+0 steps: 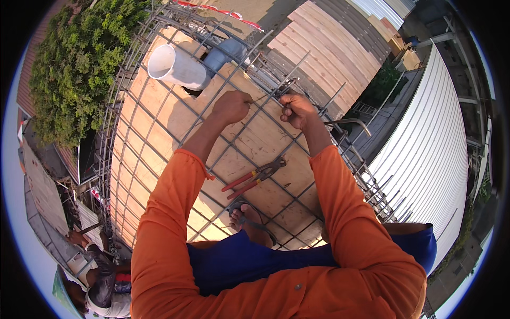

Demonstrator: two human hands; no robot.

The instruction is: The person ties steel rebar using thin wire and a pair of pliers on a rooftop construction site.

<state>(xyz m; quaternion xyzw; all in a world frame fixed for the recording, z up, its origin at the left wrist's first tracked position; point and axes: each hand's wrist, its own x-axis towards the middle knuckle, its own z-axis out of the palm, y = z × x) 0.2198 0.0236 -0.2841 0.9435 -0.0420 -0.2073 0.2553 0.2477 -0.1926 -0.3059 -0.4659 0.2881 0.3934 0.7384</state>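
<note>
My left hand (234,107) is closed just above the rebar mesh (231,144), pinching what looks like a thin tie wire (259,98) that runs toward a bar crossing. My right hand (297,109) is curled beside that crossing at the mesh's right edge; its fingertips hide whatever they may grip. Red-handled end-cutting pincers (257,177) lie on the mesh between my forearms, jaws pointing away from me. Under the bars is plywood decking (207,159), littered with bits of wire. My sandalled foot (251,223) stands on the mesh behind the pincers.
A white plastic pipe (177,67) rises through a deck cutout, next to a grey pipe fitting (225,54). A bent metal bar (352,121) and bar ends jut out along the right edge. Another person (101,275) is at lower left. Corrugated roofing (430,159) lies beyond the right edge.
</note>
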